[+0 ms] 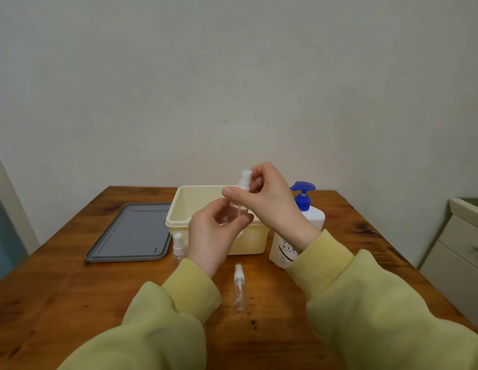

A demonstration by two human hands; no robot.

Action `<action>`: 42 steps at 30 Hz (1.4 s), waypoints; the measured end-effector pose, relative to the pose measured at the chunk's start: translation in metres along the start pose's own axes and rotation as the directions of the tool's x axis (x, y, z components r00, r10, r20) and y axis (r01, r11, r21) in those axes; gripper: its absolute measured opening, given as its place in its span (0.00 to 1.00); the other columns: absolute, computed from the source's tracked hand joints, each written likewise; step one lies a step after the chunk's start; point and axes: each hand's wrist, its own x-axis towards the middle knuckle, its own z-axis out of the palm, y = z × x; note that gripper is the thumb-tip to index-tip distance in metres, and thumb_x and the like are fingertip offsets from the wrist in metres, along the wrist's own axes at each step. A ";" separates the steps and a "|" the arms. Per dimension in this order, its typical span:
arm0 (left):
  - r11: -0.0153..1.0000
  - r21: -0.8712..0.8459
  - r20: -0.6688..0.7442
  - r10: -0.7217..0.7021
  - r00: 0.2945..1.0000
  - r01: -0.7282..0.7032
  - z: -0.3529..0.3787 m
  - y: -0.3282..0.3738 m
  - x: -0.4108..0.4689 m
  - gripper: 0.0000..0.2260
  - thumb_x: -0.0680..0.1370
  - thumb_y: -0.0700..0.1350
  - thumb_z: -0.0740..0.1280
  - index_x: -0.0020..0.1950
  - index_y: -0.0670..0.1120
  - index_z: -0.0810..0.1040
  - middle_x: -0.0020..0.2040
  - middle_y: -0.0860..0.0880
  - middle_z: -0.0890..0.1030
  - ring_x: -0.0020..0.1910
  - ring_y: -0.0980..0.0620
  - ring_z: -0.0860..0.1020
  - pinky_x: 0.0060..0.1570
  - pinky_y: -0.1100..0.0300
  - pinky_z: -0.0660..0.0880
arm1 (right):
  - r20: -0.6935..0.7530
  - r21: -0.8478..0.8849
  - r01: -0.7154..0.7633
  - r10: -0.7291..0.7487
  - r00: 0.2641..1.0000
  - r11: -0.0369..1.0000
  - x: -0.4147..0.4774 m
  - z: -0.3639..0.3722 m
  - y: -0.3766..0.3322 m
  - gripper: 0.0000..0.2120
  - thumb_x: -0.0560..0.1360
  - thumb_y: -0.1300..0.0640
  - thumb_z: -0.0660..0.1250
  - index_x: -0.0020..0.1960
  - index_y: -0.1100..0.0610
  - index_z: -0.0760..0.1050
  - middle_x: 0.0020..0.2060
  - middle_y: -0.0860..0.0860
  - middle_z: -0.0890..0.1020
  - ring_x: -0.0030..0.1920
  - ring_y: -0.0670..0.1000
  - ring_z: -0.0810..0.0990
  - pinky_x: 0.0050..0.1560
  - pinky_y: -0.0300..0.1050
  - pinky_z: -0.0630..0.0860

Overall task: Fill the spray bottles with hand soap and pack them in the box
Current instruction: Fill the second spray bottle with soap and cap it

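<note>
**Cap pinched, bottle held above the box**

The bottle is held upright in the air, just in front of and above the box. Its clear body is wrapped by the curled fingers of the left hand. Its white cap, at twelve o'clock of that hand, is pinched between thumb and fingertips of the right hand. Neither hand is free.

The step is judged to be the cap coming off so that soap can go in. It could equally be a tightening, and the direction of turn cannot be told. For it to go well, the body should be gripped firmly but not squeezed, as thin clear plastic looks likely to flex. The turning should be done by the right fingertips alone. The cap should be lifted straight up, since a thin dip tube is seen running down inside.

The bottle looks small, slim and transparent. No fill level can be made out, so it is taken for empty.

The soap, with its blue pump, stands at three o'clock of the box, touching or just beside it. A grey lid lies at nine o'clock. A second bottle is seen at the box's near left corner, and a third bottle at six o'clock on the table.
</note>
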 end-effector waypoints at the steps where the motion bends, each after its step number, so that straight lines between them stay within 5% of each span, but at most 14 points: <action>1: 1.000 -0.003 0.006 -0.003 1.000 0.003 -0.001 0.001 0.001 0.08 0.69 0.41 0.73 0.40 0.53 0.77 0.35 0.52 0.78 0.35 0.59 0.74 0.39 0.66 0.74 | 0.017 -0.005 -0.015 0.015 1.000 1.000 0.001 -0.001 -0.001 0.19 0.67 0.50 0.75 0.49 0.55 0.68 0.35 0.45 0.73 0.35 0.43 0.72 0.38 0.36 0.70; 6: 0.995 -0.071 0.010 -0.066 0.998 0.067 -0.003 0.003 0.003 0.10 0.68 0.41 0.73 0.45 0.53 0.78 0.35 0.56 0.80 0.34 0.66 0.77 0.43 0.63 0.77 | 0.179 0.216 -0.087 0.048 0.983 0.972 0.001 -0.015 -0.002 0.24 0.73 0.54 0.69 0.67 0.56 0.67 0.58 0.49 0.77 0.59 0.45 0.76 0.56 0.34 0.72; 10: 0.996 -0.061 0.002 -0.058 0.998 0.058 -0.004 0.005 0.002 0.11 0.68 0.41 0.74 0.46 0.52 0.77 0.36 0.57 0.79 0.34 0.66 0.77 0.42 0.66 0.77 | 0.229 0.268 -0.034 -0.029 0.973 0.963 0.002 -0.020 -0.001 0.13 0.76 0.63 0.65 0.59 0.54 0.72 0.48 0.49 0.82 0.48 0.45 0.81 0.53 0.35 0.76; 15: 1.000 -0.016 0.021 -0.026 0.999 0.027 -0.002 0.008 0.003 0.09 0.68 0.41 0.74 0.45 0.51 0.79 0.35 0.57 0.79 0.37 0.60 0.76 0.44 0.61 0.76 | 0.130 0.169 -0.041 0.019 0.991 0.985 0.005 -0.013 0.000 0.12 0.69 0.57 0.74 0.46 0.53 0.71 0.36 0.47 0.77 0.37 0.44 0.77 0.40 0.31 0.74; 18: 1.000 -0.023 0.017 -0.020 1.000 0.021 -0.003 0.008 0.004 0.10 0.68 0.41 0.73 0.46 0.51 0.78 0.32 0.60 0.79 0.35 0.65 0.78 0.43 0.67 0.76 | 0.151 0.199 -0.079 0.049 0.987 0.977 0.005 -0.014 0.001 0.15 0.71 0.52 0.71 0.54 0.55 0.72 0.45 0.47 0.79 0.43 0.40 0.77 0.41 0.28 0.73; 21: 0.998 -0.047 0.006 -0.028 1.000 0.028 -0.005 0.006 0.004 0.12 0.68 0.40 0.74 0.45 0.54 0.76 0.29 0.63 0.80 0.34 0.70 0.77 0.39 0.73 0.76 | 0.233 0.285 -0.089 0.021 0.972 0.954 0.004 -0.018 0.001 0.16 0.75 0.59 0.66 0.62 0.56 0.70 0.53 0.47 0.80 0.50 0.41 0.79 0.50 0.32 0.75; 24: 0.999 -0.038 0.003 -0.020 1.000 0.021 -0.004 0.004 0.004 0.12 0.68 0.40 0.74 0.49 0.49 0.78 0.34 0.59 0.79 0.35 0.69 0.77 0.42 0.69 0.76 | 0.235 0.260 -0.044 -0.019 0.972 0.964 0.004 -0.019 0.000 0.13 0.74 0.64 0.67 0.56 0.54 0.72 0.46 0.48 0.82 0.47 0.46 0.81 0.54 0.39 0.76; 28: 1.000 0.002 0.029 0.008 1.000 -0.008 -0.003 0.003 0.003 0.09 0.68 0.41 0.74 0.46 0.49 0.80 0.36 0.55 0.80 0.35 0.62 0.77 0.44 0.63 0.76 | 0.137 0.129 -0.044 0.027 0.990 0.991 0.003 -0.013 -0.001 0.14 0.68 0.57 0.74 0.47 0.54 0.71 0.37 0.47 0.77 0.37 0.44 0.76 0.41 0.35 0.74; 33: 1.000 -0.023 0.027 0.009 1.000 -0.008 -0.004 0.003 0.003 0.11 0.68 0.40 0.74 0.43 0.54 0.77 0.35 0.58 0.79 0.34 0.68 0.77 0.39 0.73 0.75 | 0.237 0.251 -0.135 0.075 0.969 0.958 0.003 -0.015 -0.001 0.20 0.73 0.58 0.68 0.63 0.57 0.69 0.56 0.49 0.79 0.56 0.46 0.78 0.57 0.39 0.75; 37: 1.000 0.001 0.018 0.005 1.000 -0.005 -0.004 0.000 0.002 0.10 0.68 0.40 0.74 0.46 0.51 0.78 0.34 0.58 0.78 0.34 0.68 0.76 0.40 0.70 0.75 | 0.233 0.214 -0.058 0.007 0.972 0.975 0.002 -0.014 -0.002 0.13 0.73 0.64 0.68 0.57 0.57 0.72 0.45 0.49 0.81 0.48 0.47 0.81 0.52 0.39 0.77; 40: 0.998 0.049 0.019 0.026 0.999 -0.027 -0.003 0.001 0.002 0.10 0.68 0.41 0.73 0.39 0.54 0.76 0.33 0.56 0.77 0.34 0.61 0.76 0.40 0.68 0.73 | 0.083 0.083 -0.029 0.023 0.996 0.996 0.001 -0.007 -0.002 0.15 0.68 0.57 0.74 0.50 0.57 0.71 0.37 0.48 0.76 0.38 0.46 0.76 0.41 0.36 0.73; 42: 0.998 0.057 0.033 0.034 0.999 -0.036 -0.003 0.003 0.000 0.11 0.68 0.42 0.73 0.40 0.56 0.75 0.34 0.56 0.78 0.35 0.62 0.76 0.40 0.70 0.73 | 0.086 0.097 -0.061 0.053 0.995 0.993 0.001 -0.008 -0.001 0.19 0.68 0.53 0.74 0.54 0.57 0.71 0.41 0.48 0.76 0.42 0.46 0.76 0.44 0.37 0.72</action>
